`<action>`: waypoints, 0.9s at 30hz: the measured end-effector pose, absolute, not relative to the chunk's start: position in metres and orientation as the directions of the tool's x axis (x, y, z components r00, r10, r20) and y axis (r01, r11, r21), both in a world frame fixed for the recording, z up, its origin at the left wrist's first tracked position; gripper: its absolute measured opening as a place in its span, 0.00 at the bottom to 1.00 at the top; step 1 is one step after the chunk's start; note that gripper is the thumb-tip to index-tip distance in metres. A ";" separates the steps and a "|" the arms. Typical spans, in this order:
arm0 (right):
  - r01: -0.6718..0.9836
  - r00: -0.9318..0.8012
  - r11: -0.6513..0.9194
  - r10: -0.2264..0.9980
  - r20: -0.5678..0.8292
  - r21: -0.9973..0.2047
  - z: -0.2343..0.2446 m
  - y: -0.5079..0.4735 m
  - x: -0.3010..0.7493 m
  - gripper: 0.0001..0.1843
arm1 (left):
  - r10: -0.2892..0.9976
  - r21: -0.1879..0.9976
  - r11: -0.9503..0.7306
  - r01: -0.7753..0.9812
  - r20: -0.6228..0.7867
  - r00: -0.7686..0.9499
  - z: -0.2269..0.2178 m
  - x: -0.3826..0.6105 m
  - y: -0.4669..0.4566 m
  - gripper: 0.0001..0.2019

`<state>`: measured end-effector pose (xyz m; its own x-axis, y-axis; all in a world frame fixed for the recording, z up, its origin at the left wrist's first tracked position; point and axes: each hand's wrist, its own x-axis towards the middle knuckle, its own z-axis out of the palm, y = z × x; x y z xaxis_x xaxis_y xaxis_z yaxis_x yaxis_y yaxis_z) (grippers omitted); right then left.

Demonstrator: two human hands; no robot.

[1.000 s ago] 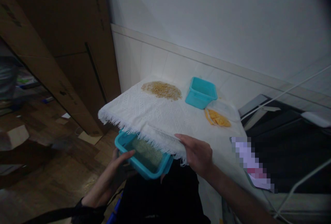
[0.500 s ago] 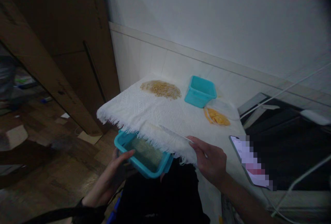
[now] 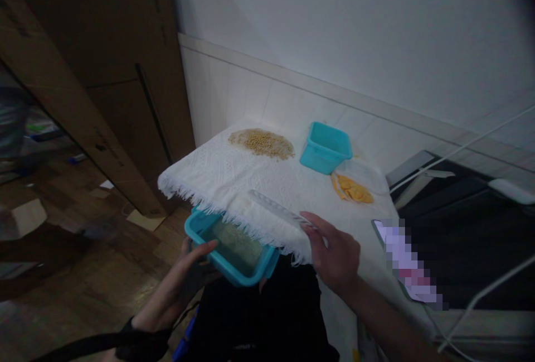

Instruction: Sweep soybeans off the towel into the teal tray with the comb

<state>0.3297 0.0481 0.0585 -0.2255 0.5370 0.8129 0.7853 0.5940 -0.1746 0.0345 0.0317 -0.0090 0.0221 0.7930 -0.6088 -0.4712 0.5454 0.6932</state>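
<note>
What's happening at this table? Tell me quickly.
A person's left hand holds a teal plastic tub of greenish grains just below the edge of a white fringed cloth. The right hand grips a clear flat plastic strip resting on that cloth. A pile of tan beans and a second teal tub sit farther back.

Setting: a room in a home, dimly lit and in everyday domestic use. Evidence:
- worn wood-plank floor (image 3: 75,284) strewn with scraps of paper and card
- large cardboard carton (image 3: 75,33) standing at the left
- plain white wall (image 3: 334,22) above a tiled lower band
- small surface under a white fringed cloth (image 3: 234,175), carrying a heap of dried beans (image 3: 261,143) and a teal plastic tub (image 3: 325,149)
- smartphone (image 3: 407,264) and white cables (image 3: 468,144) at the right
</note>
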 end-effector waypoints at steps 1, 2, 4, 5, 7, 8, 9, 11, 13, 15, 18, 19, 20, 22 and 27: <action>0.783 -0.216 0.592 0.544 0.811 -0.189 0.055 0.059 0.327 0.19 | 0.794 0.696 0.547 -0.465 -0.608 0.023 -0.009 0.034 0.032 0.42; 0.778 -0.214 0.596 0.551 0.806 -0.201 0.051 0.069 0.325 0.20 | 0.795 0.699 0.547 -0.460 -0.606 0.025 -0.009 0.034 0.032 0.40; 0.759 -0.236 0.614 0.570 0.787 -0.217 0.045 0.083 0.319 0.22 | 0.798 0.702 0.546 -0.457 -0.603 0.028 -0.008 0.033 0.032 0.38; 0.745 -0.255 0.630 0.572 0.780 -0.219 0.043 0.085 0.316 0.23 | 0.797 0.701 0.547 -0.457 -0.603 0.028 -0.006 0.032 0.032 0.38; 0.710 -0.304 0.674 0.554 0.775 -0.204 0.043 0.082 0.311 0.24 | 0.800 0.699 0.543 -0.466 -0.599 0.035 -0.003 0.031 0.031 0.39; 0.689 -0.330 0.700 0.535 0.778 -0.189 0.044 0.076 0.309 0.24 | 0.803 0.698 0.539 -0.472 -0.594 0.037 0.000 0.031 0.031 0.39; 0.668 -0.352 0.723 0.516 0.781 -0.176 0.046 0.070 0.308 0.24 | 0.808 0.699 0.534 -0.476 -0.588 0.042 0.002 0.031 0.030 0.39; 0.635 -0.375 0.755 0.487 0.789 -0.163 0.049 0.055 0.305 0.27 | 0.815 0.705 0.526 -0.477 -0.579 0.043 0.005 0.031 0.028 0.39; 0.608 -0.372 0.776 0.467 0.802 -0.169 0.051 0.041 0.303 0.33 | 0.818 0.710 0.522 -0.473 -0.573 0.044 0.007 0.031 0.027 0.39; 0.588 -0.364 0.789 0.454 0.813 -0.177 0.052 0.033 0.302 0.37 | 0.831 0.715 0.510 -0.478 -0.554 0.056 0.007 0.030 0.025 0.37; 0.611 -0.351 0.771 0.466 0.812 -0.179 0.053 0.036 0.304 0.39 | 0.838 0.717 0.509 -0.477 -0.540 0.081 0.005 0.029 0.025 0.36; 0.632 -0.339 0.755 0.473 0.814 -0.175 0.053 0.041 0.305 0.37 | 0.835 0.716 0.514 -0.473 -0.544 0.083 0.005 0.029 0.025 0.36; 0.653 -0.327 0.738 0.476 0.816 -0.169 0.053 0.046 0.305 0.35 | 0.832 0.715 0.518 -0.470 -0.549 0.081 0.005 0.029 0.025 0.36; 0.672 -0.319 0.725 0.467 0.825 -0.151 0.053 0.055 0.306 0.31 | 0.832 0.716 0.514 -0.472 -0.549 0.073 0.005 0.030 0.025 0.37; 0.596 -0.365 0.788 0.437 0.822 -0.154 0.053 0.047 0.302 0.31 | 0.824 0.709 0.527 -0.468 -0.562 0.075 0.005 0.031 0.027 0.39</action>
<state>0.3020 0.0467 0.0532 -0.3651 0.4374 0.8219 0.5962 0.7878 -0.1544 0.0313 0.0274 0.0050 0.0749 0.8238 -0.5620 -0.4684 0.5266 0.7095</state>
